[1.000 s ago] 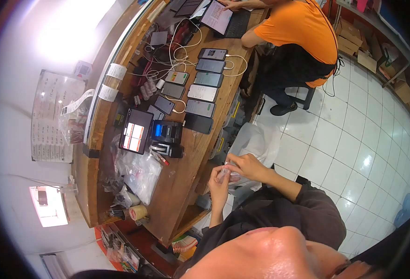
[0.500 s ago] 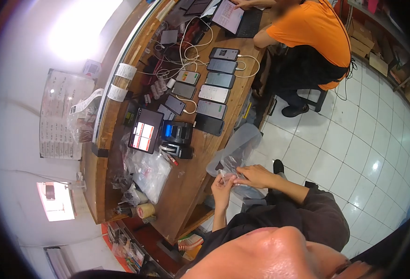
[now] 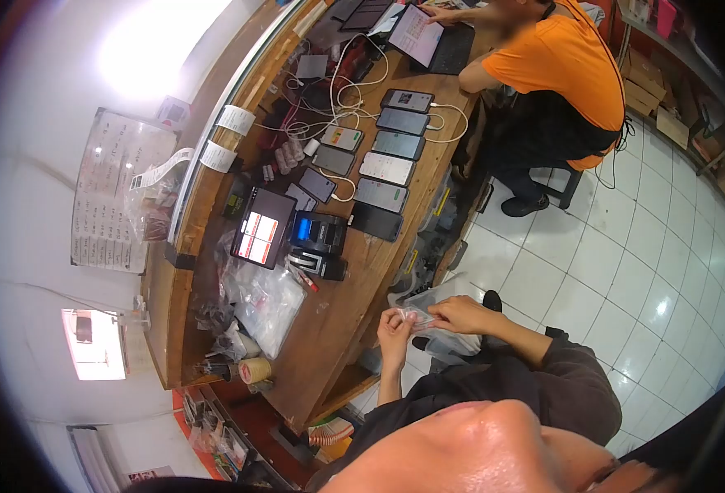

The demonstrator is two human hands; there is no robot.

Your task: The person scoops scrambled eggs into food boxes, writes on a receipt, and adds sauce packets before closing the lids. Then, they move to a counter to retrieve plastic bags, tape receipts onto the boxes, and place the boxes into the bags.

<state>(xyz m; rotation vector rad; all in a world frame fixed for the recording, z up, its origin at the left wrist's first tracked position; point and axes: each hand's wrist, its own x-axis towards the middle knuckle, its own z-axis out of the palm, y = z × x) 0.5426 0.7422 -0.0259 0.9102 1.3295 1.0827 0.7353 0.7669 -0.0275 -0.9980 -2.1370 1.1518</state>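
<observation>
A clear plastic bag (image 3: pixel 446 348) hangs in front of my body, beside the wooden counter's edge. Its upper edge is pinched between the fingers of my left hand (image 3: pixel 393 330). My right hand (image 3: pixel 458 315) grips the same plastic a short way to the right, with its fingertips close to the left ones. Whether anything lies inside the bag cannot be made out. On the counter (image 3: pixel 330 316) closest to my hands lies a stack of clear plastic bags (image 3: pixel 268 308).
Several phones (image 3: pixel 387 168) lie in rows on the counter, some on white cables. A tablet (image 3: pixel 261 228) stands by a small black printer (image 3: pixel 317 233). A tape roll (image 3: pixel 255 370) sits near the corner. A person in orange (image 3: pixel 560 53) sits at a laptop (image 3: pixel 416 34).
The plastic bag has dropped and swung away from the counter side, now hanging lower and more bunched. Both hands remain close together on it. The view has shifted slightly.
</observation>
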